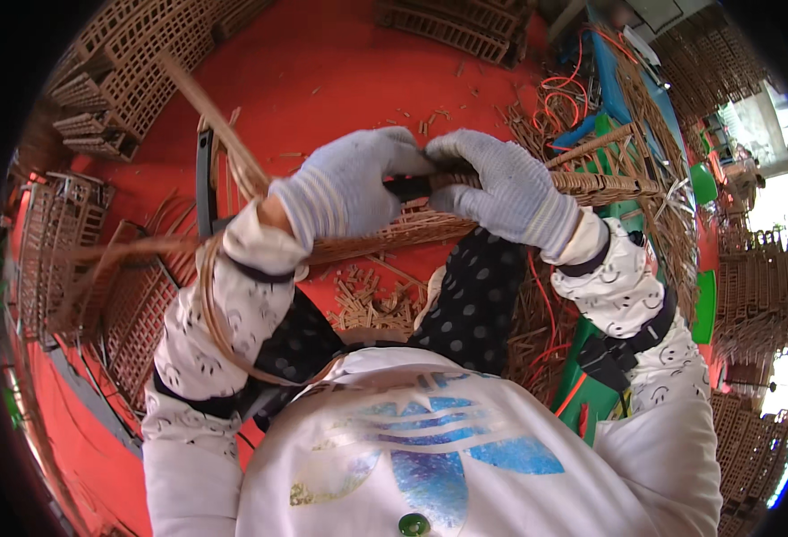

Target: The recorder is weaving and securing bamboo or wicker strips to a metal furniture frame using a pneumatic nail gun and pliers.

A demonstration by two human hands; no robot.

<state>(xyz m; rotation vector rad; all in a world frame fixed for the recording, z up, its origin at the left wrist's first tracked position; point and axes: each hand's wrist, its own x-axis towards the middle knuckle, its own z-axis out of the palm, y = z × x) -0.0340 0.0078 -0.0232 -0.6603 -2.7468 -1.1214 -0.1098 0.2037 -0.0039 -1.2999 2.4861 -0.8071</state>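
Observation:
In the head view a partly woven brown wicker frame [398, 231] lies across my lap, above my dotted trousers. A short length of dark bar [409, 187] belonging to it shows between my hands. My left hand [349, 182], in a grey-blue knitted glove, is closed round the bar's left part, its fingertips partly hidden. My right hand [507, 190], gloved alike, is closed over the frame just beside it, thumb toward the left hand. Long brown wicker strands [219, 139] rise past my left wrist, and one loops down along my left forearm.
Offcuts [371, 300] lie on the red floor between my legs. Stacks of wicker lattice panels [157, 67] stand at the far left, more along the right. A blue bench [613, 85] with an orange hose [559, 94] and loose strands is at the right.

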